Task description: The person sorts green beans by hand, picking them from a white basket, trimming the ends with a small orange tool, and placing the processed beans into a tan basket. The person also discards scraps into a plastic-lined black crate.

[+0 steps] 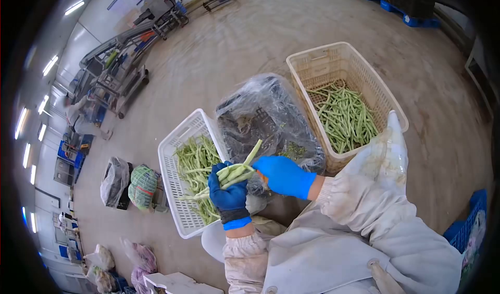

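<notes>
My left hand (228,192), in a blue glove, is closed around a small bunch of green beans (234,174), their ends sticking out towards the upper right and lower left. Right beside it, my blue-gloved right hand (285,176) is closed on a small orange-handled tool (262,179); most of it is hidden by the fingers. Both hands meet at the beans. Below my left hand stands a white crate (165,156) of loose green beans (198,156). A dark crate lined with clear plastic (250,98) holds bean scraps (292,150).
To the right, a cream crate (385,93) holds more green beans (346,119). Bagged goods (143,187) sit on the floor at left. Conveyor machinery (125,59) and a person (80,117) are farther off. A blue crate (466,221) stands at lower right.
</notes>
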Demonstrator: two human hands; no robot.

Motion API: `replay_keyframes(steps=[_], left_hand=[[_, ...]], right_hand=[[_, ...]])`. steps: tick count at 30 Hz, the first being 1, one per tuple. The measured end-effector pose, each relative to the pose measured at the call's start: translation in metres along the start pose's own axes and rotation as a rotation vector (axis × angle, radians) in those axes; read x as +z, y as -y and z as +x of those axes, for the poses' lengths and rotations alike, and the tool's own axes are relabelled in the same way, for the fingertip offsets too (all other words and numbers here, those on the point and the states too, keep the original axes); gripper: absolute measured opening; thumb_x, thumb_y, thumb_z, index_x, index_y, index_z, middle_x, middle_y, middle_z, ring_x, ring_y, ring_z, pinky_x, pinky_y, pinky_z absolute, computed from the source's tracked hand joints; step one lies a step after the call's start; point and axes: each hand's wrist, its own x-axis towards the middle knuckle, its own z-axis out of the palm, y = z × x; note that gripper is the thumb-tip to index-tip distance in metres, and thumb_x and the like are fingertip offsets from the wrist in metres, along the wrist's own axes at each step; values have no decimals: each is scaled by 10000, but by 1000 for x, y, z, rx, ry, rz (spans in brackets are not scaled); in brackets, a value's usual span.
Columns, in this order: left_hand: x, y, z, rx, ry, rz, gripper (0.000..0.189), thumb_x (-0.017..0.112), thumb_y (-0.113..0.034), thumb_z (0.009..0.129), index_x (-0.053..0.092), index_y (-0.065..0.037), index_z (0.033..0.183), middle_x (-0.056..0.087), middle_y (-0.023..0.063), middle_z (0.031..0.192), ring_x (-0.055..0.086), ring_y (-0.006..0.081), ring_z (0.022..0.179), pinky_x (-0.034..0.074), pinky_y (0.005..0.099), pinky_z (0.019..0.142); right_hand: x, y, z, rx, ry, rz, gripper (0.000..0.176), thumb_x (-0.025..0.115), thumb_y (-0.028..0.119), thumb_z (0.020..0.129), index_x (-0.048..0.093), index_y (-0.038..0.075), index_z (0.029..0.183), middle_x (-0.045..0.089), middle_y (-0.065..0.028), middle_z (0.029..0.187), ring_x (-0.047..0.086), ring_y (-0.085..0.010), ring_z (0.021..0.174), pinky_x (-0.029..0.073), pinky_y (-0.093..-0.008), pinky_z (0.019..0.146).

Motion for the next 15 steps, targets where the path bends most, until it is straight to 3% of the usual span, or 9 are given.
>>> replay_keyframes(steps=[1, 3, 4, 6, 8, 11, 12, 13, 15], left_hand=[[0, 5, -1, -1, 0, 1, 333, 464, -257, 916, 567, -41, 1147, 589, 121, 1134, 511, 302, 1115, 354, 559, 980], [2, 18, 0, 96, -108, 100, 334, 462, -252, 914, 556, -45, 1159, 580, 129, 1145, 505, 310, 1119, 350, 559, 983], [2, 22, 0, 97, -108, 101, 334, 462, -252, 914, 556, -45, 1159, 580, 129, 1145, 505, 310, 1119, 350, 559, 983], [0, 27, 1, 126, -204, 177, 291, 500, -278, 897, 552, -57, 1080, 584, 125, 1080, 535, 321, 1048, 426, 556, 903], [-8, 12, 0, 146, -110, 94, 320, 508, -302, 889, 558, -49, 1079, 573, 145, 1111, 535, 340, 1046, 410, 561, 920], [6, -3, -5, 176, -139, 174, 305, 512, -291, 888, 566, -53, 1071, 576, 131, 1110, 542, 346, 1035, 409, 565, 918], [2, -2, 0, 188, -229, 106, 299, 518, -288, 885, 569, -61, 1073, 578, 124, 1113, 546, 344, 1032, 410, 568, 914], [-1, -1, 4, 198, -314, 38, 293, 524, -285, 882, 573, -69, 1075, 580, 117, 1117, 549, 341, 1028, 411, 571, 910], [-4, 5, 3, 144, -281, 85, 293, 529, -283, 879, 571, -81, 1087, 582, 111, 1121, 548, 332, 1036, 412, 567, 908]], right_hand=[[4, -4, 1, 1, -1, 1, 150, 538, 121, 814, 604, 56, 932, 593, -195, 825, 591, -377, 763, 462, -454, 669], [13, -13, 3, 323, -125, 395, 115, 553, 103, 776, 602, 52, 868, 588, -202, 797, 589, -382, 757, 458, -469, 671], [19, -19, 3, 323, -125, 395, 115, 553, 103, 776, 602, 52, 868, 588, -202, 797, 589, -382, 757, 458, -469, 671], [32, -37, 1, 186, -264, 134, 226, 519, 10, 759, 620, 40, 959, 594, -188, 752, 572, -401, 709, 466, -448, 660], [21, -89, -4, 293, -195, -245, 132, 573, 81, 750, 624, 50, 869, 605, -168, 826, 590, -363, 776, 463, -455, 676], [-4, -118, -15, 260, -194, -426, 143, 583, 88, 744, 635, 61, 875, 602, -159, 876, 572, -353, 822, 462, -434, 695], [-11, -97, -12, 262, -187, -426, 143, 583, 88, 744, 635, 61, 875, 602, -159, 876, 572, -353, 822, 462, -434, 695], [-16, -73, -6, 115, -244, -250, 121, 593, 101, 742, 632, 57, 848, 599, -159, 888, 564, -349, 838, 461, -428, 700], [-16, -30, 5, -99, -248, -48, 119, 611, 145, 746, 622, 45, 809, 596, -160, 894, 559, -345, 849, 460, -421, 704]])
